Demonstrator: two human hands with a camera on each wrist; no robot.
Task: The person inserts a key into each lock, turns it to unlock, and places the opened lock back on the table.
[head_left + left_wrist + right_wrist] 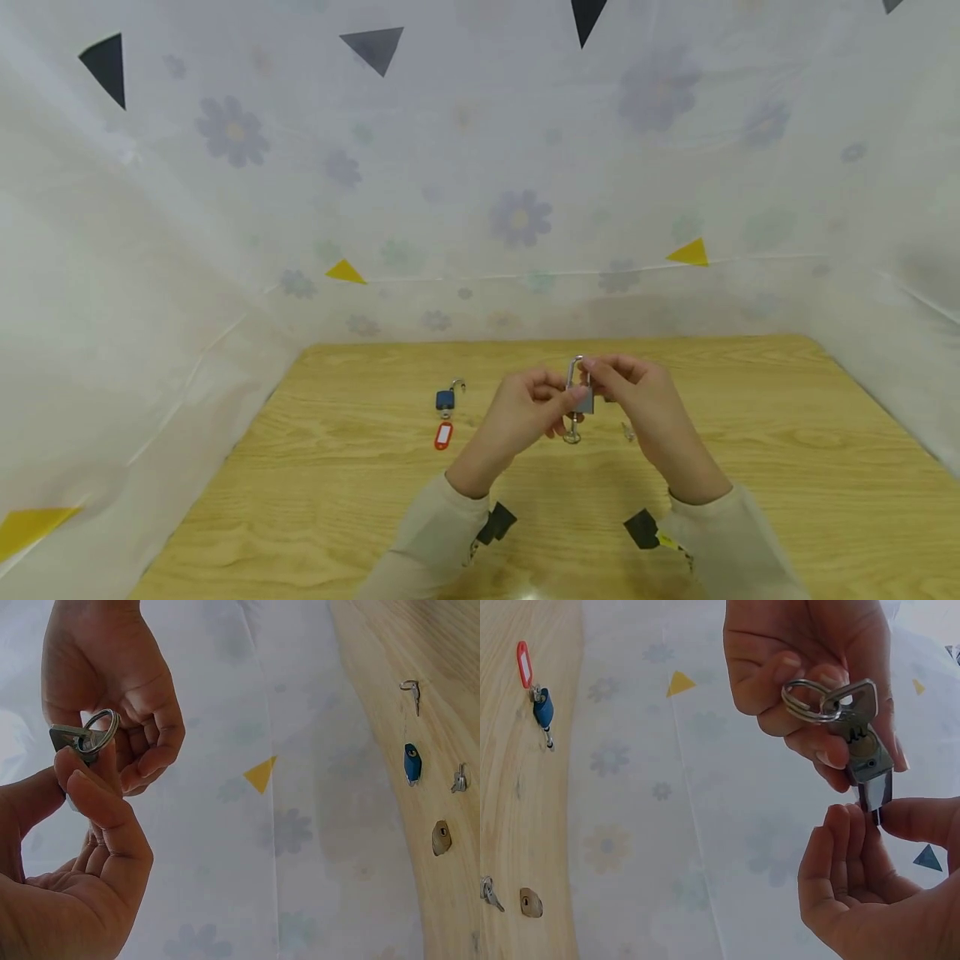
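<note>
Nearest the lens, 2 cream sleeves [431, 533] with black wrist mounts, rising from the bottom edge toward the middle of the wooden table [750, 467]. Above them, left hand [525, 410] and right hand [637, 396] meeting over the table's centre, raised off the surface, around a silver padlock [583, 400]. Left hand: thumb and forefinger pinched on the padlock's body, remaining fingers curled loosely beneath. Right hand: fingertips pinched at the top, on the shackle [576, 367], the other fingers curled. From the right wrist view, a key [859, 724] seated in the padlock's underside, with a key ring [810, 701] hanging from it. Same ring [101, 729] visible in the left wrist view, between both hands.

Left of the hands, well apart, a blue padlock [446, 399] lying flat on the table with its shackle swung open, a red key tag [443, 436] just beside it on the near side. Just right of the hands, a small loose key [627, 432] on the wood. Behind and to both sides, a white flower-print sheet [517, 217] dotted with yellow and black triangles.
</note>
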